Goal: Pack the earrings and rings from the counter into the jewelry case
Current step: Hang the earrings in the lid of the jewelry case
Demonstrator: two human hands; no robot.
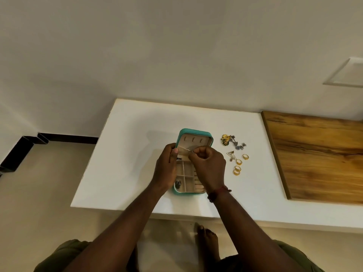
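Left hand: my left hand [166,164] comes in from below with the wrist straight. It is curled round the left side of the jewelry case [193,133] where lid meets base, and the thumb lies against the beige flap of the lid.
Right hand: my right hand [208,163] hangs over the middle of the case, knuckles up and fingers bunched. Thumb and forefinger pinch a small earring [191,151] at the edge of that flap.
Wrist: a dark red band [218,193] circles my right wrist.
Case: teal, one, lying open on the white counter [135,154] with the lid raised at the far end. I count three slots in the lid lining.
Inside the case: one dark, silvery piece [178,183] sits in the near left compartment.
Rings: four gold rings [238,162] lie on the counter just right of the case, and the two nearest me touch.
Loose earrings: a gold and green cluster [225,139], a grey silvery bunch [238,145] and a triangular piece [230,154] lie beyond the rings. I cannot count the tangled ones.
Beside: one wooden board [314,154] lies at the right end of the counter.
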